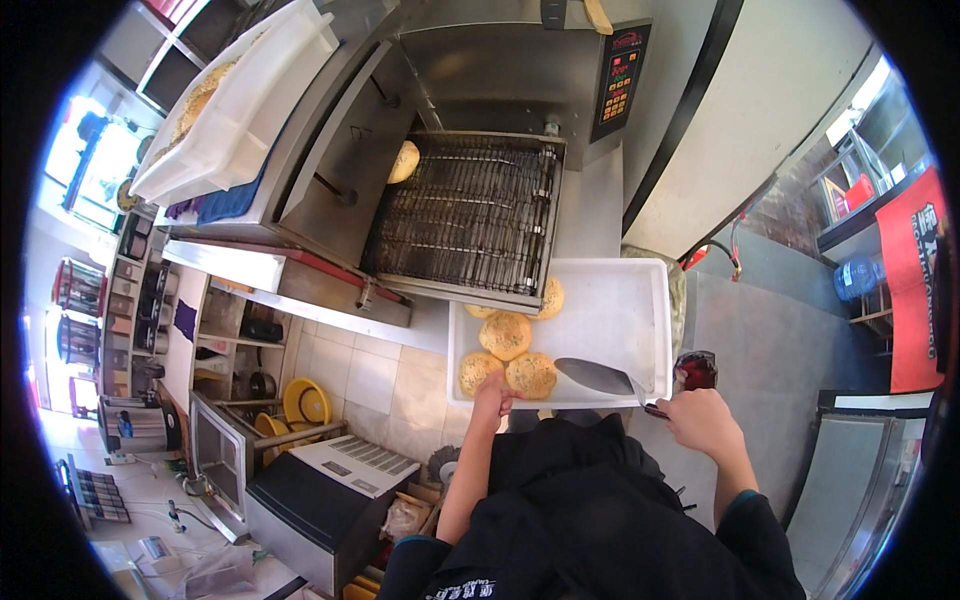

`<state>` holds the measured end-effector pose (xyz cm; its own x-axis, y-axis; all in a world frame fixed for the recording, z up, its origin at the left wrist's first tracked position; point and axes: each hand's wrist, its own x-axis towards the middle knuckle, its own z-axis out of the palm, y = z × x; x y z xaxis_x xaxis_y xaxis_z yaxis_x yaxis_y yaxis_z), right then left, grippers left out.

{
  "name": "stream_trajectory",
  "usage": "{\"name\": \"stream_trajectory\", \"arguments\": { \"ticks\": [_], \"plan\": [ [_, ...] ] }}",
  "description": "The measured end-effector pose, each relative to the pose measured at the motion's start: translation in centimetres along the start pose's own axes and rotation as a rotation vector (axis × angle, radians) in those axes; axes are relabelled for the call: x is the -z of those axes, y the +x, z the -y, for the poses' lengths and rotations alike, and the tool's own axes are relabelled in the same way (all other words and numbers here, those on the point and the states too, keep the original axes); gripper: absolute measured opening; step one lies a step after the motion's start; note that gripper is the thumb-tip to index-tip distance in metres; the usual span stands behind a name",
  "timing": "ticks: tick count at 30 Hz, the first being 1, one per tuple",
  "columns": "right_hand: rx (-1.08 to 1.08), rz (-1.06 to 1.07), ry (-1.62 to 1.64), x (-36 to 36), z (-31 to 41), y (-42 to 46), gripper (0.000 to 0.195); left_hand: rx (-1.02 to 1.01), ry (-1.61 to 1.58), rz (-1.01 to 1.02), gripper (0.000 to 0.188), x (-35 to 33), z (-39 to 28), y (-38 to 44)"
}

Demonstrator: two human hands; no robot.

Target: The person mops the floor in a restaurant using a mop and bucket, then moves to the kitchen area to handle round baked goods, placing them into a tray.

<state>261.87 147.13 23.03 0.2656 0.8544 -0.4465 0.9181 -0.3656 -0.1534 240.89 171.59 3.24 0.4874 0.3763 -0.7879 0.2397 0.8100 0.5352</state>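
Note:
My left hand reaches over the near edge of a white plastic tray, its fingers touching or just over a round seeded bun. Close beside it lies another bun, with a third bun behind them. More buns in the tray are partly hidden under the conveyor's end. In my right hand is the dark handle of a broad metal spatula. The blade hangs flat over the tray, its tip by the right-hand near bun, with nothing seen on it.
Ahead stands a conveyor oven with a metal chain belt; one bun sits at its left side. The control panel is at upper right. A white bin of seeded bread rests on the oven. A dark red object is beyond my right hand.

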Motion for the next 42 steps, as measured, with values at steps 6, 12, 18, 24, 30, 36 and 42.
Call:
{"name": "stream_trajectory", "arguments": {
  "ticks": [6,12,18,24,30,36,42],
  "plan": [
    [-0.172,-0.11,0.314,-1.6,-0.7,1.1,0.017,0.072,-0.155,0.042,0.05,0.0,-0.6,2.4],
    [-0.288,-0.222,0.714,-5.9,1.2,6.4,0.019,0.069,-0.112,-0.009,0.029,0.0,0.1,2.6],
    [-0.257,-0.259,0.584,-6.1,2.9,7.0,0.017,0.039,-0.155,-0.025,0.042,1.6,1.9,2.9],
    [-0.308,-0.207,0.54,-5.0,3.0,6.6,0.019,0.029,-0.137,-0.005,0.049,0.7,1.3,2.0],
    [-0.27,-0.265,0.554,-5.3,1.3,6.0,0.019,-0.101,0.043,-0.03,0.034,1.2,1.3,-0.5],
    [-0.368,-0.259,0.965,-7.8,0.4,4.2,0.016,0.317,0.285,0.011,0.032,5.8,3.6,-4.0],
    [-0.395,-0.383,1.381,-16.9,-0.8,6.5,0.008,0.308,-0.337,0.243,0.056,2.9,7.7,3.3]
  ]
}}
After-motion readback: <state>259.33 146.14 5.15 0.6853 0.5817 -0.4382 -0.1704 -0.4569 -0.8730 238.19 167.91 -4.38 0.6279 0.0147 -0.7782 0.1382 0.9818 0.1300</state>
